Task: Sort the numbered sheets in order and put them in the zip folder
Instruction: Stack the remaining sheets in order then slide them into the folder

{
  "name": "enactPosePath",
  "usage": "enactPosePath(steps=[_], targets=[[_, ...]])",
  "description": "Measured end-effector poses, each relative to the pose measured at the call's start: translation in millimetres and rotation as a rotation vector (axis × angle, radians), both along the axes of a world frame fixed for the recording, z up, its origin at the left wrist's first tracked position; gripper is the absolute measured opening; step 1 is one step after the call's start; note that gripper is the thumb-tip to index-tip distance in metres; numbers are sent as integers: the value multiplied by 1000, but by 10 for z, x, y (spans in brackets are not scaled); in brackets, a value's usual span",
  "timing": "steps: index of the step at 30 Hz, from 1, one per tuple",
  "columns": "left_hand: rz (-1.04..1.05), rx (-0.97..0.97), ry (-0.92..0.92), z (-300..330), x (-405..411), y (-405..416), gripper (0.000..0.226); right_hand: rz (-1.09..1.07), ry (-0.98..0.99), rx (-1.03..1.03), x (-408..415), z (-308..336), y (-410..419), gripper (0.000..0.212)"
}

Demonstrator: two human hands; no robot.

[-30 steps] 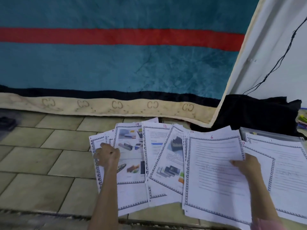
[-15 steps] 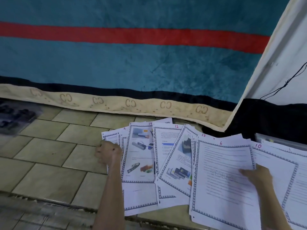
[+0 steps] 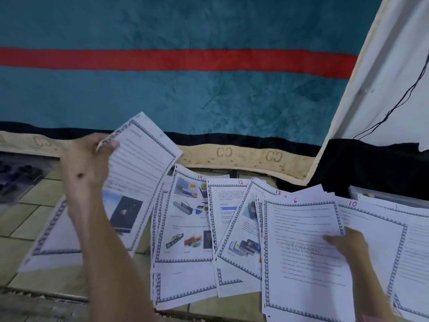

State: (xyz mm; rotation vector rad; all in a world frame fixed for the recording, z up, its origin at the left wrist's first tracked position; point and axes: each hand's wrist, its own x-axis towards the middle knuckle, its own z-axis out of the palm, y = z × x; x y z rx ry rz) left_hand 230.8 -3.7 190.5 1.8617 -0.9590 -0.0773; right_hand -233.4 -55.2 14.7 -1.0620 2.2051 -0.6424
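**Pinched at the top corner, one page comes up out of the fan**

Pinching the upper edge of a white printed sheet with a blue patterned border (image 3: 137, 173), the left hand (image 3: 86, 163) has it lifted clear of the floor and tilted toward the face — my guess is to read the handwritten number, which I cannot make out from here. Holding it by the corner leaves the printed side open to view.

Across the spread, the right hand (image 3: 348, 245) rests on the sheet marked 6 (image 3: 299, 231), fingers curled over its right edge with the thumb on top. That looks like a grip on the top pages, though it may simply be pinning the pile so nothing slides.

All the other numbered pages lie fanned and overlapping on the beige tiled floor (image 3: 30, 224), so that the red figures in their top corners show: sheet 14 with the gadget photos (image 3: 185, 219), sheet 12 (image 3: 222, 201), sheet 13 (image 3: 241, 231) and sheet 10 (image 3: 371, 231). Those figures do not run in sequence — sorting appears far from done.

A clear plastic zip folder (image 3: 383, 196) sits at the far right, mostly under the papers, near enough for loading later. Behind everything stands a teal blanket with a red stripe (image 3: 185, 89).
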Motion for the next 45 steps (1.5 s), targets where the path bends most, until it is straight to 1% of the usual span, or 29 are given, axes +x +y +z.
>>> enactPosePath(steps=[2, 4, 6, 9, 11, 13, 15, 17, 19, 20, 23, 25, 27, 29, 31, 32, 34, 36, 38, 39, 40, 42, 43, 44, 45], targets=[[-59, -100, 5, 192, 8, 26, 23, -5, 3, 2, 13, -9, -6, 45], [-91, -157, 7, 347, -91, 28, 20, -4, 9, 2, 17, -17, -3, 47], [-119, -170, 2, 440, -247, -1, 19, -5, 5, -2, 16, -18, -1, 46], [-162, -127, 41, 421, -510, -109, 20, -7, -11, -6, 3, -14, 2, 45], [-229, -71, 114, 215, -619, -282, 22, -12, -33, -17, -2, -13, 3, 43], [-322, 20, 201, -128, -726, -470, 22, -15, -50, -27, -7, -13, 8, 41], [-447, 104, 384, -539, -843, -594, 19, -3, -63, -50, -29, -2, 27, 39], [-529, 192, 523, -948, -949, -654, 18, 16, -143, -114, -83, 31, 55, 33], [-520, 249, 576, -1254, -1008, -663, 19, 1, -280, -216, -169, 81, 81, 31], [-507, 247, 607, -1361, -1026, -662, 22, -33, -309, -263, -223, 120, 94, 31], [-444, 231, 659, -1545, -1028, -666, 27, -194, -291, -416, -437, 253, 123, 31], [-424, 254, 662, -1602, -1007, -676, 29, -286, -349, -505, -571, 323, 105, 34], [-442, 286, 685, -1645, -982, -698, 32, -332, -411, -528, -637, 365, 54, 37], [-491, 317, 711, -1707, -973, -731, 31, -341, -426, -516, -600, 382, -7, 37], [-527, 328, 757, -1746, -997, -767, 28, -281, -371, -470, -410, 362, -55, 34], [-541, 335, 797, -1713, -1032, -764, 26, -212, -355, -439, -260, 333, -73, 29], [-561, 349, 858, -1661, -1095, -783, 28, -73, -393, -344, 123, 225, -81, 12], [-597, 371, 888, -1603, -1163, -779, 37, 21, -418, -252, 474, 59, -89, 16], [-662, 433, 897, -1530, -1230, -762, 43, 90, -434, -193, 719, -73, -73, 9], [-689, 471, 862, -1518, -1254, -760, 43, 125, -443, -179, 808, -110, -50, 11], [-726, 500, 797, -1520, -1280, -761, 40, 153, -471, -174, 873, -137, -26, 17], [-778, 486, 645, -1525, -1324, -743, 30, 193, -554, -196, 966, -106, 47, 25], [-771, 467, 620, -1509, -1346, -738, 31, 219, -583, -223, 969, -74, 72, 28], [-762, 454, 646, -1510, -1343, -752, 33, 251, -608, -251, 945, -39, 82, 32], [-786, 424, 714, -1472, -1352, -748, 32, 282, -648, -268, 903, 15, 93, 38]])
